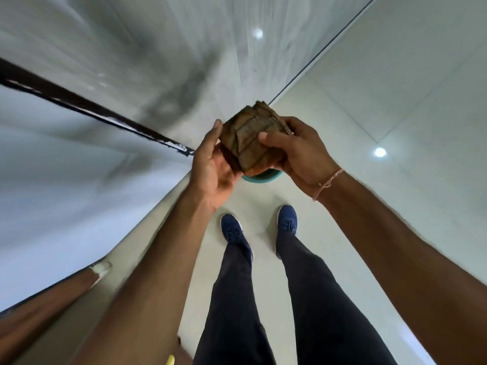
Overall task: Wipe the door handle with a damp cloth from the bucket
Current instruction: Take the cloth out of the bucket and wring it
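Fingers [299, 123] of the right hand [300, 154] curled over the folded brown cloth [250, 138], thumb pressed on its top, left hand [210, 167] cupping the other side with thumb against the edge: keep that two-handed hold directly above the teal bucket [259, 178], just visible beneath, to catch any drips. Squeeze firmly, aiming for damp rather than dripping, and keep the folds tidy for a firm wiping pad. Look up to find the door handle, out of view here, before stepping off.

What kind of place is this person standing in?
Probably an indoor hallway or lobby: shiny floor tiles, ceiling lights reflected in them, a smooth wall alongside, a bucket below the cloth.
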